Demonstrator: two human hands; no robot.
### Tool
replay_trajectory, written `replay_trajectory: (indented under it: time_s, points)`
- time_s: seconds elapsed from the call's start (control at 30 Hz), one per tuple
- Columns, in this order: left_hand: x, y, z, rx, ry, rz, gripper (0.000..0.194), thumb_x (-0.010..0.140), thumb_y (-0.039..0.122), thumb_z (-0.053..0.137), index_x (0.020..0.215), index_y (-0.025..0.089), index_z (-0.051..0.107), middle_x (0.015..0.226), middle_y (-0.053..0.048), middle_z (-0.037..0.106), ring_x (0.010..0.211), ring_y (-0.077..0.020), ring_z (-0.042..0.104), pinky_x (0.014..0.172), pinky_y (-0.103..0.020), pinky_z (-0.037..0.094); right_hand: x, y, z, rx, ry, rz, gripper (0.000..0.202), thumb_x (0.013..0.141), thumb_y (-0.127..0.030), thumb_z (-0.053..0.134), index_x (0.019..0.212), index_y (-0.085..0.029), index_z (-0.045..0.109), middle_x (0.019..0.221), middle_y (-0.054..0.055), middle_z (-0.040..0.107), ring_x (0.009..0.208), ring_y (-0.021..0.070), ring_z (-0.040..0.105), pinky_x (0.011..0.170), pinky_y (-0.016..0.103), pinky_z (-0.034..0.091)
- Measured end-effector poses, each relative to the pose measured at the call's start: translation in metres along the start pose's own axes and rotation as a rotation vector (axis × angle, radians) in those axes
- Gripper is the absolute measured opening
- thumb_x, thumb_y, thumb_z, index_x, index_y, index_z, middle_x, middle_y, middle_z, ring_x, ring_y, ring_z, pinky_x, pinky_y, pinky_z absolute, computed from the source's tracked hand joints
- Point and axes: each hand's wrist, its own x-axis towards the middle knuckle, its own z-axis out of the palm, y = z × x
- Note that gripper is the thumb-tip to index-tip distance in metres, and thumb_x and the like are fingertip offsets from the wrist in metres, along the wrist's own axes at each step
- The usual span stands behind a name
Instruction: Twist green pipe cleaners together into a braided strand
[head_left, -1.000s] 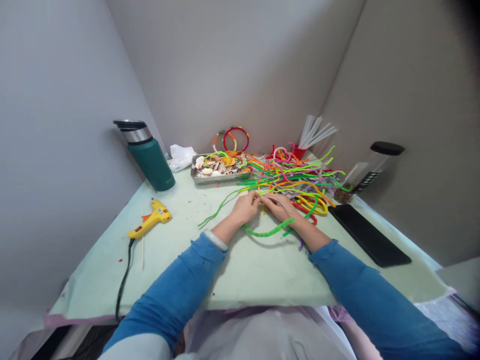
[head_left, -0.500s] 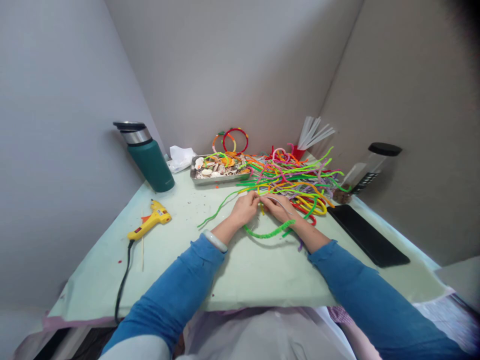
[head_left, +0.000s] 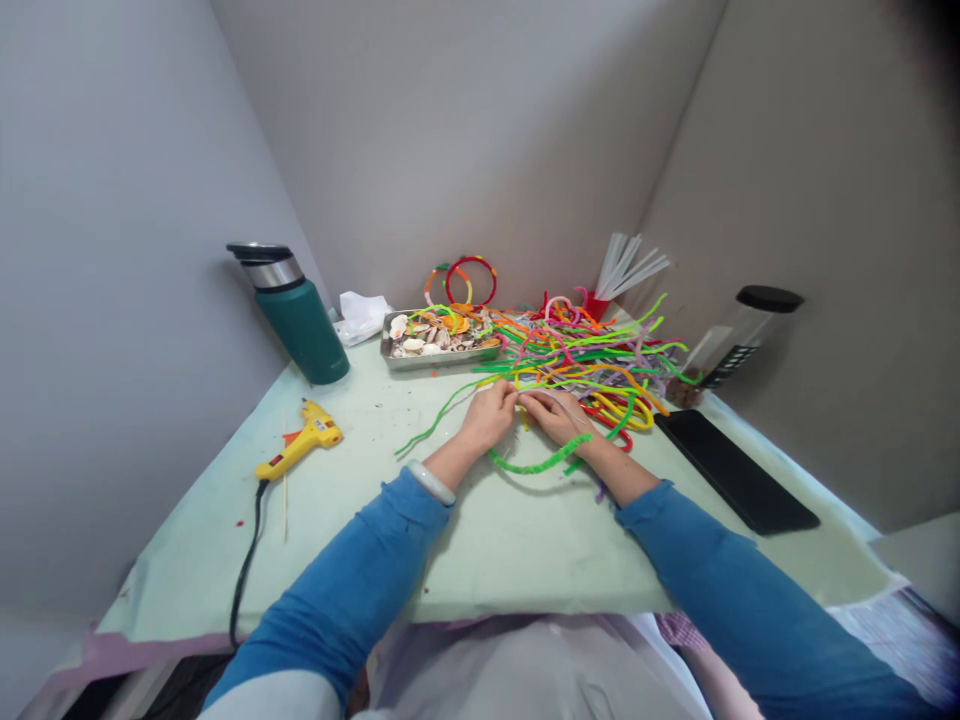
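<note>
My left hand (head_left: 489, 415) and my right hand (head_left: 556, 415) meet fingertip to fingertip over the middle of the table, both pinched closed. A thin pale strand (head_left: 559, 402) runs from the pinch across the back of my right hand. Below the hands hangs a curved green fuzzy stem (head_left: 540, 467), its right end at my right wrist; the fingers hide how it joins the strand. Just behind the hands lies a heap of coloured fuzzy stems (head_left: 577, 345).
At the left are a yellow glue gun (head_left: 300, 440) with a black cord and a green bottle (head_left: 300, 325). A metal tray (head_left: 442, 358) of shells stands behind. A black phone (head_left: 735, 470), a clear container (head_left: 735, 335) and white sticks (head_left: 630, 265) are at the right.
The green curved stem has shifted very slightly, and the pale strand lies a little closer to my right hand. Both hands stay nearly in place.
</note>
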Motion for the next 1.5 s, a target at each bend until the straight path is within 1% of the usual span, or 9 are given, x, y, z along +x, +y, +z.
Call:
replay_trajectory:
  time_s: [0.17,0.37,0.53,0.63,0.87,1.13,1.3,1.4,1.5]
  points:
    - [0.000,0.000,0.001,0.014,-0.005,-0.022,0.020,0.083,0.024,0.039,0.078,0.016,0.057,0.067,-0.001,0.059,0.063,-0.0119,0.051,0.063,-0.024,0.037,0.000,0.000,0.000,0.013,0.002,-0.013,0.036,0.086,-0.039,0.038,0.072,-0.018,0.064,0.063,0.001,0.062,0.060,0.0133,0.054,0.057,0.023,0.036]
    - [-0.001,-0.001,0.001,0.024,-0.005,-0.019,0.020,0.083,0.024,0.038,0.079,0.016,0.057,0.066,-0.002,0.059,0.064,-0.0126,0.051,0.064,-0.024,0.038,0.000,0.002,0.002,0.011,0.010,0.002,0.035,0.085,-0.040,0.039,0.077,-0.019,0.066,0.058,0.000,0.061,0.060,0.0142,0.055,0.058,0.023,0.037]
    - [-0.001,-0.002,0.002,0.031,-0.001,-0.015,0.020,0.084,0.024,0.038,0.080,0.017,0.057,0.069,-0.002,0.060,0.066,-0.0129,0.052,0.065,-0.024,0.038,0.000,0.001,0.002,0.012,0.016,-0.001,0.035,0.085,-0.040,0.039,0.082,-0.020,0.067,0.062,0.001,0.063,0.061,0.0147,0.056,0.058,0.024,0.038]
    - [-0.001,-0.002,0.002,0.020,0.014,-0.011,0.019,0.084,0.024,0.038,0.081,0.016,0.056,0.069,-0.002,0.059,0.066,-0.0129,0.052,0.065,-0.024,0.038,0.000,-0.001,0.001,-0.001,0.007,0.009,0.034,0.085,-0.040,0.039,0.082,-0.020,0.067,0.062,0.001,0.063,0.062,0.0147,0.056,0.058,0.024,0.037]
    - [-0.001,-0.001,0.001,0.017,0.074,-0.027,0.019,0.084,0.026,0.038,0.081,0.017,0.054,0.068,-0.001,0.058,0.063,-0.0121,0.050,0.062,-0.023,0.036,0.001,0.004,0.003,-0.009,-0.004,0.020,0.032,0.085,-0.041,0.040,0.078,-0.021,0.064,0.072,0.001,0.064,0.067,0.0145,0.055,0.063,0.024,0.037]
    - [0.000,-0.002,-0.002,-0.077,0.205,-0.090,0.020,0.085,0.029,0.035,0.082,0.018,0.051,0.061,0.001,0.054,0.060,-0.0108,0.050,0.059,-0.022,0.035,-0.001,0.003,0.004,0.074,0.014,0.002,0.029,0.085,-0.038,0.042,0.082,-0.018,0.064,0.066,0.002,0.061,0.060,0.0136,0.053,0.058,0.024,0.038]
    - [0.001,-0.002,-0.004,-0.179,0.272,-0.110,0.021,0.087,0.030,0.032,0.080,0.018,0.049,0.058,0.003,0.051,0.057,-0.0091,0.049,0.059,-0.021,0.036,-0.001,0.006,0.006,0.097,0.026,0.032,0.028,0.082,-0.038,0.045,0.093,-0.020,0.064,0.071,0.002,0.064,0.066,0.0156,0.056,0.059,0.025,0.041]
    - [0.002,-0.003,-0.004,-0.232,0.290,-0.104,0.021,0.087,0.030,0.032,0.079,0.018,0.048,0.057,0.004,0.051,0.056,-0.0084,0.048,0.059,-0.020,0.036,-0.001,0.009,0.007,0.094,0.044,0.068,0.029,0.081,-0.037,0.047,0.097,-0.019,0.064,0.071,0.003,0.065,0.066,0.0162,0.057,0.058,0.025,0.041]
    - [0.002,-0.005,-0.002,-0.261,0.272,-0.100,0.020,0.086,0.031,0.034,0.077,0.018,0.047,0.056,0.004,0.050,0.056,-0.0082,0.048,0.058,-0.020,0.035,-0.001,0.010,0.007,0.081,0.026,0.069,0.029,0.081,-0.035,0.047,0.097,-0.019,0.064,0.070,0.003,0.065,0.067,0.0161,0.057,0.058,0.024,0.041]
